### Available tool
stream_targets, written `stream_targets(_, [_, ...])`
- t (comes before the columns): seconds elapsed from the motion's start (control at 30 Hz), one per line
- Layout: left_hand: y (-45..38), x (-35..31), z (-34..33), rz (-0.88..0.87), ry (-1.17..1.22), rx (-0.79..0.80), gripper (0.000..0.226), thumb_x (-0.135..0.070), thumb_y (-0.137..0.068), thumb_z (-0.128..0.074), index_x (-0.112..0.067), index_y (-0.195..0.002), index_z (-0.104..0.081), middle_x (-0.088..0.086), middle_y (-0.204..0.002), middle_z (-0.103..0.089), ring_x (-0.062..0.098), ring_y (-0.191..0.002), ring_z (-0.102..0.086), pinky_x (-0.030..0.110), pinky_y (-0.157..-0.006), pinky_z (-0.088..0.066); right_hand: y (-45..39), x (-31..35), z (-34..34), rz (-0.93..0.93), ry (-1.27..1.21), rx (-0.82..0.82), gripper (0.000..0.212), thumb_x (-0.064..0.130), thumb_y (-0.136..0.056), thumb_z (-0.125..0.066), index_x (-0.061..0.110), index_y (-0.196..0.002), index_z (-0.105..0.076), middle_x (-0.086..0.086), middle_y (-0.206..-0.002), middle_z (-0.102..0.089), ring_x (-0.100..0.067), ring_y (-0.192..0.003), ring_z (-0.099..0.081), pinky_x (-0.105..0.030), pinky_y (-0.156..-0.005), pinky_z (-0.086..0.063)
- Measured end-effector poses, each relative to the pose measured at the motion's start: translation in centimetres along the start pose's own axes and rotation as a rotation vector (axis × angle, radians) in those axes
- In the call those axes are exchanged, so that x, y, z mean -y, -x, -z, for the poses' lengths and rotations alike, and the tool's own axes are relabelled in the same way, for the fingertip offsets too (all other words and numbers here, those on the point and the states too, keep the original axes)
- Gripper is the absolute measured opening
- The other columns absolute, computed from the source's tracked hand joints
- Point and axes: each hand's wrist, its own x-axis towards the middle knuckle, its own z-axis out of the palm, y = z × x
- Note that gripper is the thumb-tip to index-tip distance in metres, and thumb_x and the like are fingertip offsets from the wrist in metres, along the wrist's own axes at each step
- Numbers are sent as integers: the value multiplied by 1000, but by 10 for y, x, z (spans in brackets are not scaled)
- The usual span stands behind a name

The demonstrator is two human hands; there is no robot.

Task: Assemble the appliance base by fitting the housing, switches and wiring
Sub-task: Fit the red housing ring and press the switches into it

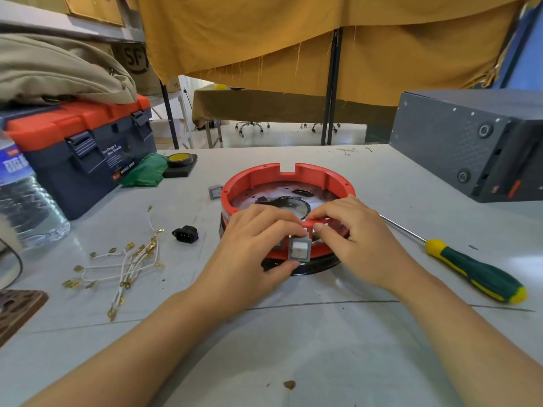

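Note:
A round red housing [311, 174] sits on a black base at the table's centre, with a metal plate inside. My left hand [252, 245] pinches a grey rocker switch [299, 250] with a white button against the housing's near wall. My right hand [355, 239] grips the near rim of the housing beside that switch, thumb touching its top. A second grey switch [215, 191] lies left of the housing. A black power socket [185, 234] and a bundle of white wires [123, 265] with brass terminals lie to the left.
A screwdriver [470, 267] with a green and yellow handle lies to the right. A dark metal box [470, 142] stands at the far right. A blue and orange toolbox [85, 145], a water bottle [23, 201] and a tape roll [179, 160] stand on the left.

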Motion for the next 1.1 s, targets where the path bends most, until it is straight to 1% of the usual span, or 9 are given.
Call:
stream_targets(0.1, [2, 2, -3, 9, -19, -18, 35, -22, -71, -73, -16, -105, -66, -4, -114, -60, 14, -109, -48, 34, -91, -41, 0, 1, 1, -3, 3, 7, 13, 10, -90, -59, 12, -96, -70, 6, -89, -65, -4, -87, -46, -26, -85, -37])
stream_targets(0.3, [2, 1, -9, 37, -49, -35, 37, -21, -70, -77, -16, -104, -66, -2, -114, -60, 15, -109, -48, 30, -93, -36, 0, 3, 2, -8, 23, 18, 14, 10, -89, -60, 14, -98, -70, 12, -88, -60, -4, -88, -45, -22, -84, -34])
stream_targets(0.5, [2, 0, -8, 64, -72, -26, 36, -24, -71, -77, -15, -105, -68, 1, -115, -61, 19, -109, -49, 32, -91, -37, 0, 3, 2, -38, 34, 44, 15, 13, -90, -59, 16, -100, -69, 7, -91, -64, -11, -91, -48, -25, -86, -36])
stream_targets(0.63, [2, -3, -7, 92, -98, -31, 35, -27, -72, -72, -14, -105, -69, 3, -113, -63, 25, -106, -56, 37, -89, -41, 1, 4, 3, -34, 34, 48, 14, 17, -90, -59, 18, -100, -69, 8, -91, -63, -8, -90, -47, -22, -85, -34])
stream_targets(0.7, [2, -3, -7, 100, -108, -28, 36, -28, -73, -72, -14, -106, -69, 3, -113, -64, 26, -105, -58, 38, -89, -41, 1, 4, 3, -34, 29, 64, 15, 22, -89, -60, 19, -102, -68, 8, -94, -64, -7, -93, -47, -22, -87, -34])
stream_targets(0.8, [2, -3, -7, 142, -75, -7, 39, -24, -73, -76, -16, -110, -67, 1, -113, -64, 23, -106, -56, 35, -91, -38, 1, 4, 4, -45, 35, 102, 20, 32, -88, -60, 24, -105, -67, 10, -100, -64, -9, -101, -48, -23, -92, -34])
stream_targets(0.93, [1, -3, -6, 207, -35, 9, 48, -26, -73, -77, -20, -117, -61, -4, -117, -61, 18, -111, -52, 32, -97, -32, 1, 2, 5, -46, 39, 94, 19, 31, -88, -62, 26, -106, -67, 14, -98, -61, -7, -101, -47, -21, -92, -32])
stream_targets(1.03, [1, 1, -4, 265, -6, 20, 50, -35, -73, -76, -21, -118, -60, -7, -118, -59, 14, -114, -48, 33, -103, -29, 1, 1, 4, -50, 43, 95, 19, 31, -88, -62, 26, -106, -67, 17, -96, -59, -7, -100, -46, -18, -89, -31])
stream_targets(1.1, [1, 3, -1, 277, 19, 25, 47, -43, -76, -71, -23, -117, -62, -9, -117, -58, 10, -115, -46, 34, -106, -27, 0, 1, 4, -48, 38, 94, 19, 30, -88, -62, 26, -105, -68, 15, -97, -60, -6, -99, -46, -12, -87, -29])
